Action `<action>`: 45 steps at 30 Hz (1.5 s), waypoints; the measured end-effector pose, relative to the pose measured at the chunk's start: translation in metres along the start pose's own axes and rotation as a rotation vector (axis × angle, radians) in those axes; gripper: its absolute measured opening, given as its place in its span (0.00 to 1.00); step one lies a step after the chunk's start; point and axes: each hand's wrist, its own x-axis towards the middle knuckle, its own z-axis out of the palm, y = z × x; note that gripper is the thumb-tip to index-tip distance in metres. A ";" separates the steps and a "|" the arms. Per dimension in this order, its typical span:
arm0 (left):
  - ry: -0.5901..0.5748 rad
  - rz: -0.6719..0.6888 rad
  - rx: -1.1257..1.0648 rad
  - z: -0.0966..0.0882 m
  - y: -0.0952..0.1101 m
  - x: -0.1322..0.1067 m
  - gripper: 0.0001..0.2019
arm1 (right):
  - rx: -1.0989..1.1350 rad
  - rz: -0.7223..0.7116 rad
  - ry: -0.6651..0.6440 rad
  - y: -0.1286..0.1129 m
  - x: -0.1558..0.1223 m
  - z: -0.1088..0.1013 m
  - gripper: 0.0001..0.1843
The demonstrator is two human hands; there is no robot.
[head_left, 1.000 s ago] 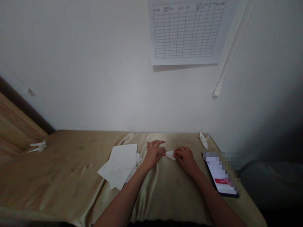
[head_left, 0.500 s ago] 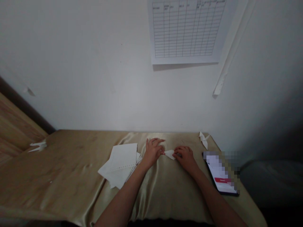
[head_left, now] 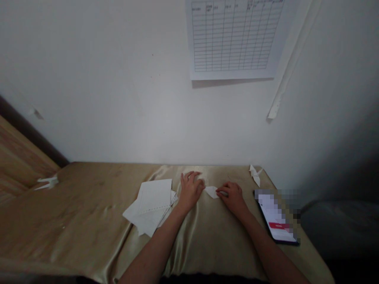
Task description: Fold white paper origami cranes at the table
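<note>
A small folded piece of white paper (head_left: 211, 192) lies between my two hands, low over the cloth. My left hand (head_left: 191, 189) pinches its left tip between thumb and forefinger, the other fingers raised and spread. At its right end, my right hand (head_left: 231, 194) grips the paper with thumb and fingertips, the remaining fingers curled. Left of my left forearm rests a loose stack of white paper sheets (head_left: 155, 197), fanned at angles, the top one with a dotted line across it.
A gold satin cloth (head_left: 89, 209) covers the table. At the right lie a phone (head_left: 276, 217) with its screen lit and a folded paper figure (head_left: 254, 175). Another folded paper figure (head_left: 47, 182) sits far left. A printed chart (head_left: 233, 39) hangs on the wall behind.
My left hand has shifted slightly up and left, its fingers a little more raised. The folded paper is turned slightly and shows more of its face. My right hand has hardly moved.
</note>
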 end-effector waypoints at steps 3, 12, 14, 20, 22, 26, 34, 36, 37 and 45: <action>0.001 0.050 -0.021 0.000 0.009 -0.002 0.11 | -0.030 0.034 0.013 -0.002 -0.001 -0.001 0.09; -0.195 0.151 0.054 0.011 0.027 -0.015 0.20 | -0.108 0.137 0.009 -0.007 -0.004 -0.009 0.09; -0.227 0.113 0.069 0.013 0.028 -0.016 0.21 | -0.092 0.134 -0.010 -0.005 -0.004 -0.010 0.09; -0.253 0.050 0.095 0.011 0.032 -0.017 0.22 | -0.059 0.088 -0.062 0.003 -0.004 -0.015 0.08; -0.242 0.034 0.100 0.011 0.036 -0.018 0.21 | -0.052 0.094 -0.072 0.003 -0.003 -0.016 0.08; -0.213 -0.036 0.081 0.017 0.041 -0.022 0.20 | -0.037 0.125 -0.067 0.003 -0.003 -0.017 0.07; -0.260 -0.096 0.076 0.025 0.042 -0.025 0.25 | -0.023 0.161 -0.021 -0.003 -0.004 -0.014 0.10; -0.281 -0.092 0.092 0.025 0.042 -0.024 0.26 | -0.024 0.169 -0.027 -0.004 -0.004 -0.013 0.11; -0.288 -0.093 0.097 0.025 0.041 -0.023 0.25 | -0.026 0.172 -0.028 -0.004 -0.003 -0.012 0.10; -0.256 -0.163 0.091 0.035 0.037 -0.020 0.24 | -0.065 0.153 -0.037 0.001 -0.002 -0.008 0.09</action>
